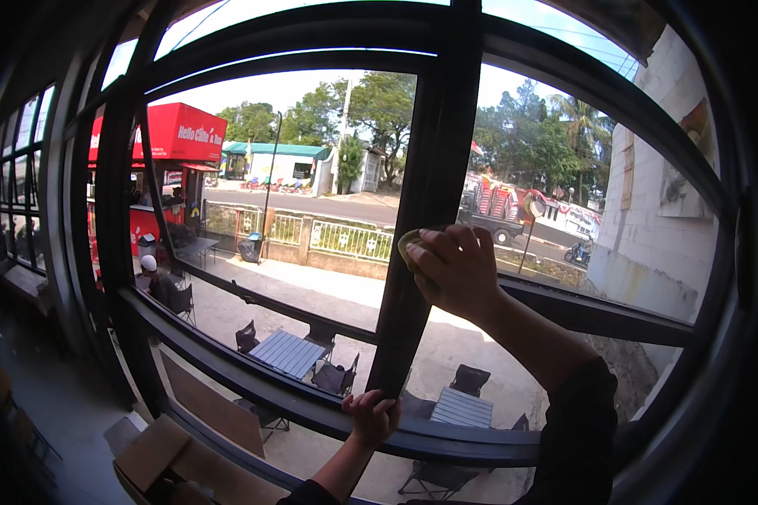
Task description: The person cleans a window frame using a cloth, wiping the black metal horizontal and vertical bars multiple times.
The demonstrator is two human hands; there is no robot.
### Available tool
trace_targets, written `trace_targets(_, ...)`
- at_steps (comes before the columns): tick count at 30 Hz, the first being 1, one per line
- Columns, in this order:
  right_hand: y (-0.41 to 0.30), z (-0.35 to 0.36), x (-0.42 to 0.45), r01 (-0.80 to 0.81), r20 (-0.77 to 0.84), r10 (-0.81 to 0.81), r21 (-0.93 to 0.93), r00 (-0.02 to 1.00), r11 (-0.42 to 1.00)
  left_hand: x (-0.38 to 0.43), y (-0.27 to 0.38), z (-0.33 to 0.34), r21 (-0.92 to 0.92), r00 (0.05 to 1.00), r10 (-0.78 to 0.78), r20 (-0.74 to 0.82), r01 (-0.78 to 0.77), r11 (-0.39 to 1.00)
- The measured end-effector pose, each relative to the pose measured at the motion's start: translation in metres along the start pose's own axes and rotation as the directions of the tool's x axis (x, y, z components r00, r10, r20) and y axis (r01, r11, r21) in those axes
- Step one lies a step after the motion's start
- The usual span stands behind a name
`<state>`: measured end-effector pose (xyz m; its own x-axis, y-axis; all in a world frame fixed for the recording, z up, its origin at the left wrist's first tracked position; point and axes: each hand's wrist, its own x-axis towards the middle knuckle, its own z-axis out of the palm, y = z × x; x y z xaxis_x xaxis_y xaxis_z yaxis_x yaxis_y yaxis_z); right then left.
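Observation:
My right hand [458, 271] is raised against the dark upright post [426, 189] of a window frame, its fingers closed around a yellowish-green cloth or sponge [408, 243] pressed to the post. Lower down, my left hand [372, 416] grips the dark horizontal window rail [467, 435] near the foot of that post. To the left of the post a window sash [303, 319] stands swung outward, with a latch handle [243, 293] on its lower bar. A glass pane [543, 252] fills the frame to the right.
An open cardboard box [158, 448] stands below, at the lower left. Outside are slatted tables [287, 353] with folding chairs, a seated person [158, 281] in a white cap, and a red stall [183, 132]. A block wall [650, 208] rises at the right.

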<state>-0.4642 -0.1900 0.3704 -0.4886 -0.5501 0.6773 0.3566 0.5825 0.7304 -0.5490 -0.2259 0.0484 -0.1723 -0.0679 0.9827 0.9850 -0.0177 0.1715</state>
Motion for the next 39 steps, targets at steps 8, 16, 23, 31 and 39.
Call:
trace_targets(8, 0.013, -0.008, 0.019, 0.002, -0.008, -0.002, 0.014, 1.000, 1.000, -0.004, -0.005, 0.004, -0.023, 1.000, -0.005, -0.009, 0.005, 1.000)
trace_targets(16, 0.136, 0.018, 0.136, -0.322, -0.359, 0.224, -0.241, 0.906, 0.916, 0.001, -0.004, -0.001, -0.001, 1.000, 0.012, -0.011, -0.012, 1.000)
trace_targets(23, 0.184, 0.013, 0.159, -0.194, -0.440, 0.115, -0.138, 0.891, 0.971, 0.007, 0.003, -0.006, -0.004, 1.000, 0.027, 0.016, -0.027, 1.000)
trace_targets(31, 0.071, 0.005, 0.086, -0.205, -0.200, 0.184, -0.089, 0.962, 0.975, 0.003, -0.003, -0.003, -0.013, 0.999, 0.044, 0.011, -0.044, 0.999)
trace_targets(39, -0.002, -0.011, -0.001, -0.130, -0.006, 0.131, 0.082, 0.991, 0.988, 0.001, 0.000, -0.001, -0.008, 1.000, 0.006, -0.002, -0.006, 1.000)
